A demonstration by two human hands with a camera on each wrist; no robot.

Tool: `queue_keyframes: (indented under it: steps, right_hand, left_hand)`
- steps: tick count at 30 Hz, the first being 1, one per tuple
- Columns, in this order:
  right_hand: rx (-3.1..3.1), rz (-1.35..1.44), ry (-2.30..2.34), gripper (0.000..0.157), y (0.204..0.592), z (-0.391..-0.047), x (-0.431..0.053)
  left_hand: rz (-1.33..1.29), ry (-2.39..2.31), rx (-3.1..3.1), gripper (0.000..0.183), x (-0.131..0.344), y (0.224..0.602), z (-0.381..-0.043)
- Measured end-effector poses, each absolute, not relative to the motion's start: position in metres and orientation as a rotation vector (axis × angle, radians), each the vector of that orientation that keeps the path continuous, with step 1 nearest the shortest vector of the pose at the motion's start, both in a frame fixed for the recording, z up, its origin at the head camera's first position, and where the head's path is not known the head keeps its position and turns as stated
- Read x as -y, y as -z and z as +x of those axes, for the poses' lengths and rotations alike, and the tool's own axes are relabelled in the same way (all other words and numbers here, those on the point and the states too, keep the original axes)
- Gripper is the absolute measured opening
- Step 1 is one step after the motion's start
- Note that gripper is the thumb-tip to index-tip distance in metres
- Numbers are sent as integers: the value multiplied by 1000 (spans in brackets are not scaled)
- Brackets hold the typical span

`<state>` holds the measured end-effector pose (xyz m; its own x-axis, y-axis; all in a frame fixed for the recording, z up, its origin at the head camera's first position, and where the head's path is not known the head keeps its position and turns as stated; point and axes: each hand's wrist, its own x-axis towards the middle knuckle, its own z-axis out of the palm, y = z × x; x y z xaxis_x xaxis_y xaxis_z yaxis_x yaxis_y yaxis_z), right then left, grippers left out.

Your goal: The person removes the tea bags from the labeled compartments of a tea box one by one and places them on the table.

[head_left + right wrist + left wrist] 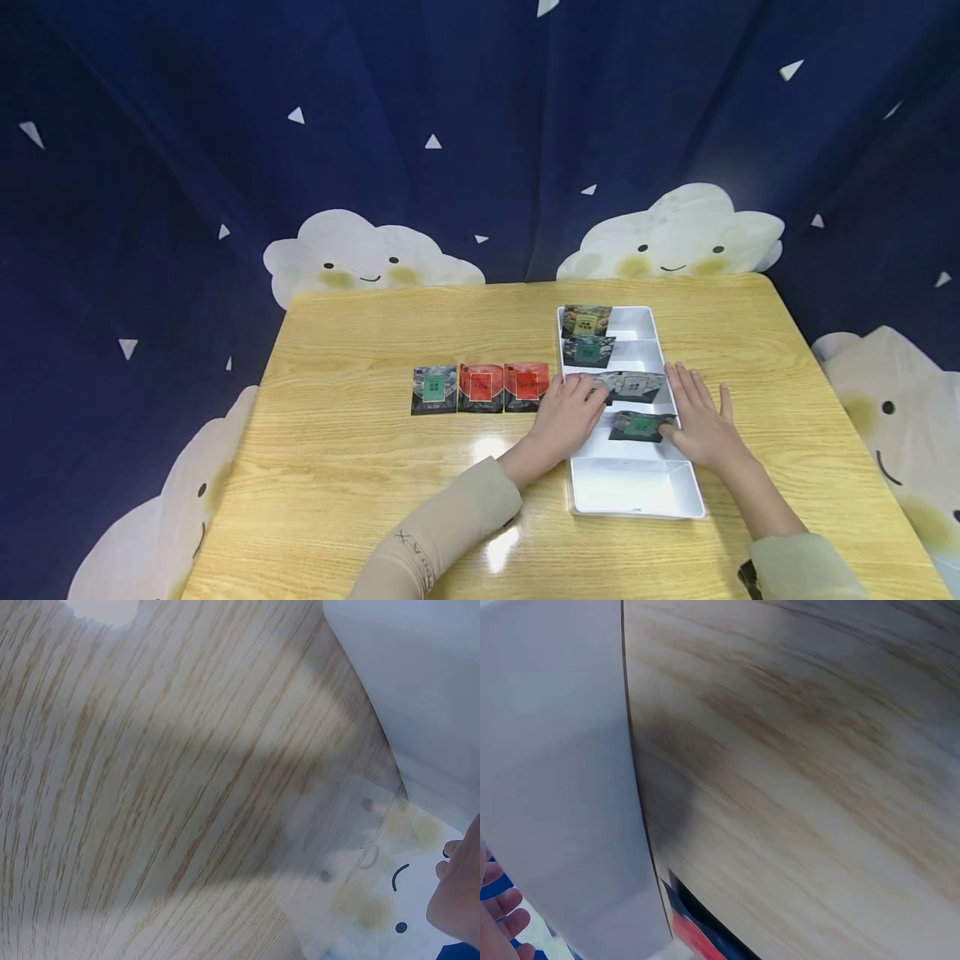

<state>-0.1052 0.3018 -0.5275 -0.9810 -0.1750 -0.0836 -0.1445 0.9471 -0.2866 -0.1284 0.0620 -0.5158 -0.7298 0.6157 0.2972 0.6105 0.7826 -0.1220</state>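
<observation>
Sleeves, two, beige: left sleeve (pixel 442 525), lettered; right sleeve (pixel 802 567), with a dark strap (pixel 748 577) beside its cuff
Tray (pixel 633 487), one, white, five compartments running near to far, standing on the wood-grain surface (pixel 337 467), right of its middle
Right hand (pixel 705 429), outside the tray's right wall, fingers straight and slightly spread along it; thumb over the rim, at the edge of a green-labelled packet (pixel 637 427) slanting in the second compartment from the near end
Left hand (pixel 566 417), across the tray's left wall at the third compartment, fingers bent over a dark packet (pixel 600 378) mostly hidden beneath them; whether they pinch it cannot be told
Grey-labelled packet (pixel 636 386), one, right part of that third compartment, just beside the left fingertips
Row of three packets, flat on the surface left of the tray, set side by side: green-labelled pouch (pixel 434 390), red pouch (pixel 481 387), second red pouch (pixel 526 385), the last nearest the left hand
Dark packet with green label (pixel 588 352), fourth compartment, left part
Yellow-labelled packet (pixel 587 322), farthest compartment, left part
Curtain (pixel 480 100), navy, printed with white triangles and clouds, behind the surface
</observation>
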Motion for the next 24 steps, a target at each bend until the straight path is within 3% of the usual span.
queue_keyframes:
  steps: [13, 24]
  right_hand:
    - [-3002, -263, 423, 93, 530, -106, -303]
    - [-2998, -264, 456, 93, 530, -106, -303]
  left_hand:
    - [-1114, -151, 2669, 31, -91, 517, -124]
    - [-1215, -272, 2678, 24, -107, 517, -125]
